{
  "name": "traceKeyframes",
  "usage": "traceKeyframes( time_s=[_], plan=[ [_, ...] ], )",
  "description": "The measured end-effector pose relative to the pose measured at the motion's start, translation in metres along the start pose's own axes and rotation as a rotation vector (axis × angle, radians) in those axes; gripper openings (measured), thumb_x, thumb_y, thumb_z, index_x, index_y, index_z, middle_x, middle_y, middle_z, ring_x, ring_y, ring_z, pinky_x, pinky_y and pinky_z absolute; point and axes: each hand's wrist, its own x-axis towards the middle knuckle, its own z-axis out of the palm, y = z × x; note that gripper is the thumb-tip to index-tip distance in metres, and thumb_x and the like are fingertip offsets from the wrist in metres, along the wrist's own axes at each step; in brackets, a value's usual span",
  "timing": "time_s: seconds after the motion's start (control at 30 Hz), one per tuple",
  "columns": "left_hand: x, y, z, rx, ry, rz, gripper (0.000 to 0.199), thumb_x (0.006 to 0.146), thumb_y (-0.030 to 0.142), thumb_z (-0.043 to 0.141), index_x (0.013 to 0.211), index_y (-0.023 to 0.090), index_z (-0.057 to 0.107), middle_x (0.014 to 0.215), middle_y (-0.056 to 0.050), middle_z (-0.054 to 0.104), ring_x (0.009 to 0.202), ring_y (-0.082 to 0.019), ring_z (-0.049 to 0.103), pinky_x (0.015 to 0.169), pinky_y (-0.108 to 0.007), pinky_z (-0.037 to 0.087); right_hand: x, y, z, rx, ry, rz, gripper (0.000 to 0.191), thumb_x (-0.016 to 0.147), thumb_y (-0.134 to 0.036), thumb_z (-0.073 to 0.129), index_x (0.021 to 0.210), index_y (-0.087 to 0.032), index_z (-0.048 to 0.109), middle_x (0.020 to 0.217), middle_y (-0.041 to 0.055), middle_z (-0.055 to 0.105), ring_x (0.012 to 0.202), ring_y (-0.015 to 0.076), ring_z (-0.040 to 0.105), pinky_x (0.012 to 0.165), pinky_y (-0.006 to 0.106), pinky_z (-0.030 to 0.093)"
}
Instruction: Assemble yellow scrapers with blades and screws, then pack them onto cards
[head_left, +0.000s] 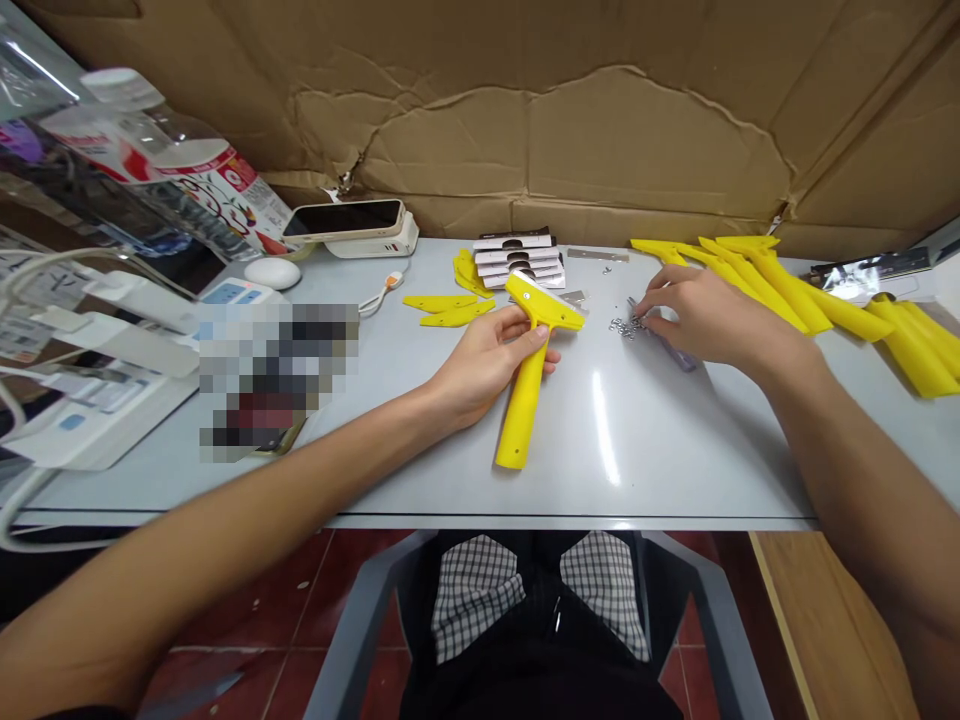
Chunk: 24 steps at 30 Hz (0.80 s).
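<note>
A yellow scraper (520, 405) is in my left hand (487, 365), its wide head up and its handle pointing toward me. My left thumb presses on the neck, with the fingers wrapped behind it. My right hand (694, 310) is over a small pile of metal screws (624, 328), thumb and fingers drawn together at its edge. What they pinch, if anything, is too small to make out. Under that hand lies a tool with a translucent purplish handle (684, 360), partly hidden.
Loose yellow blade covers (457, 312) and a stack of small blade packets (519, 262) lie behind the scraper. Several yellow scraper handles (780, 285) are at the right. Bottles (217, 190), a phone (349, 218) and power strips (105, 410) crowd the left. Cardboard (570, 140) walls the back.
</note>
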Motion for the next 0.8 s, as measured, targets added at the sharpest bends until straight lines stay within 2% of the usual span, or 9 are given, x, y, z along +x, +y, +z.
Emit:
traceKeyframes(
  time_s=[0.2, 0.47, 0.67, 0.8],
  plan=[
    [-0.002, 0.000, 0.000, -0.006, -0.015, 0.018, 0.011, 0.098, 0.015, 0.073, 0.109, 0.011, 0.074, 0.116, -0.012, 0.074, 0.078, -0.014, 0.073, 0.076, -0.031, 0.063, 0.004, -0.014, 0.006, 0.032, 0.136, -0.112, 0.036, 0.102, -0.036, 0.054, 0.112, -0.027, 0.087, 0.121, 0.0165, 0.071, 0.116, 0.0367, 0.063, 0.094, 0.053, 0.053],
    [-0.004, 0.001, 0.001, 0.023, -0.035, 0.035, 0.012, 0.099, 0.018, 0.073, 0.109, 0.013, 0.072, 0.108, -0.009, 0.071, 0.078, -0.015, 0.071, 0.072, -0.029, 0.062, 0.009, -0.032, 0.011, 0.043, 0.103, -0.144, 0.032, 0.100, -0.031, 0.057, 0.105, -0.025, 0.088, 0.114, 0.0178, 0.073, 0.107, 0.0362, 0.061, 0.090, 0.055, 0.049],
    [-0.003, 0.000, 0.000, 0.030, -0.044, 0.050, 0.014, 0.098, 0.021, 0.074, 0.110, 0.013, 0.072, 0.122, -0.012, 0.069, 0.082, -0.015, 0.072, 0.070, -0.029, 0.063, 0.011, -0.034, 0.014, 0.019, 0.090, -0.171, 0.034, 0.102, -0.030, 0.054, 0.105, -0.027, 0.088, 0.114, 0.0169, 0.076, 0.110, 0.0384, 0.061, 0.092, 0.057, 0.046],
    [-0.003, -0.001, 0.000, 0.042, -0.045, 0.050, 0.015, 0.098, 0.022, 0.075, 0.111, 0.014, 0.073, 0.124, -0.012, 0.069, 0.082, -0.015, 0.072, 0.070, -0.029, 0.063, 0.012, -0.032, 0.016, -0.025, 0.085, -0.178, 0.035, 0.104, -0.032, 0.053, 0.100, -0.027, 0.087, 0.112, 0.0163, 0.075, 0.109, 0.0377, 0.060, 0.090, 0.055, 0.043]
  ],
)
